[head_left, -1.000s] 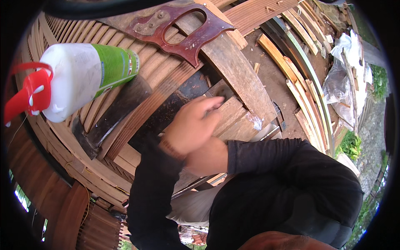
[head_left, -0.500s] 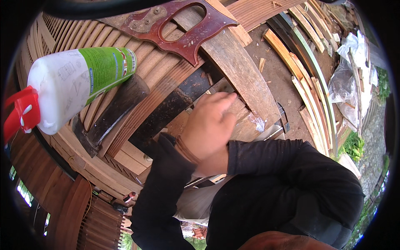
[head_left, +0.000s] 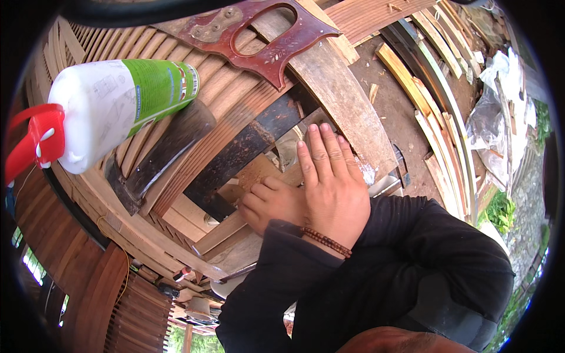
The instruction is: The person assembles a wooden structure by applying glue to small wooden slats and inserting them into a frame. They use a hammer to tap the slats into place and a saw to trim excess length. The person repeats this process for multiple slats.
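My arms cross in front of me. My left hand [head_left: 335, 191], with a beaded bracelet [head_left: 325, 242] on its wrist, lies flat, its fingers stretched out together over pale wood beside a weathered board [head_left: 347, 97]. Beneath and to its left is my right hand [head_left: 269, 203], its fingers curled against wood; whatever they hold is hidden. A dark metal bar [head_left: 241, 150] lies just beyond both hands. A handsaw with a red-brown wooden handle [head_left: 268, 62] rests on the boards farther away.
At left lies a white and green glue bottle [head_left: 97, 109] with a red cap, next to a dark-headed hammer [head_left: 168, 150]. Slatted wood [head_left: 141, 44] spreads behind them. Long timber strips [head_left: 432, 123] and clear plastic sheeting [head_left: 500, 106] lie on the ground at right.
My left hand has moved right and flattened out, where it was blurred before. My right hand, mostly hidden earlier, now shows to its left.
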Demonstrator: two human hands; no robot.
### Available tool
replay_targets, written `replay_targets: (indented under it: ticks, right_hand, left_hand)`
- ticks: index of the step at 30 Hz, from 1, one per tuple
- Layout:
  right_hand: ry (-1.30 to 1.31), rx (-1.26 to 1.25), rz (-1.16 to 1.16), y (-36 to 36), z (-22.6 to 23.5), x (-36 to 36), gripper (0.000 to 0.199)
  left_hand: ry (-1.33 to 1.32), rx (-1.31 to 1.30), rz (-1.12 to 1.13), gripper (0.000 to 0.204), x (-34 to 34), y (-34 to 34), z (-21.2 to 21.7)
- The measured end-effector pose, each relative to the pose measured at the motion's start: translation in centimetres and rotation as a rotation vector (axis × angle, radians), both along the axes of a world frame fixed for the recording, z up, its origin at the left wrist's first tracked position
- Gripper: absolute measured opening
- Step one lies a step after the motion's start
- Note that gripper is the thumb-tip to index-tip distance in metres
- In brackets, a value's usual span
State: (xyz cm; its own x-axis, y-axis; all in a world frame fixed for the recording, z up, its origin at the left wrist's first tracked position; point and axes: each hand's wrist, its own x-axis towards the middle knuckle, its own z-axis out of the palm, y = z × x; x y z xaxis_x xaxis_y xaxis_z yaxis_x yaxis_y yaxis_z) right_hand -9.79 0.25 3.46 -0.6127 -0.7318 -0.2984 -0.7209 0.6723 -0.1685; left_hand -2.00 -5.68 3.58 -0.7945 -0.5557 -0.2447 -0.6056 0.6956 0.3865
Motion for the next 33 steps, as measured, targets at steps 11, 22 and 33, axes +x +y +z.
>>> replay_targets:
  ticks: [11, 22, 33]
  right_hand:
    - [0.108, 0.023, 0.061, -0.5, 0.5, 1.1, 0.047]
    - [0.133, 0.076, 0.044, -2.9, -1.4, 1.1, 0.046]
    - [-0.031, 0.000, -0.096, -1.0, -0.9, 0.0, 0.046]
  left_hand:
    - [-0.112, -0.143, 0.065, 0.045, -0.8, 2.1, -1.4]
    - [0.188, 0.239, -0.031, 0.050, -4.7, -0.7, -1.5]
    - [0.031, -0.166, -0.205, 0.046, -6.0, 2.3, -0.9]
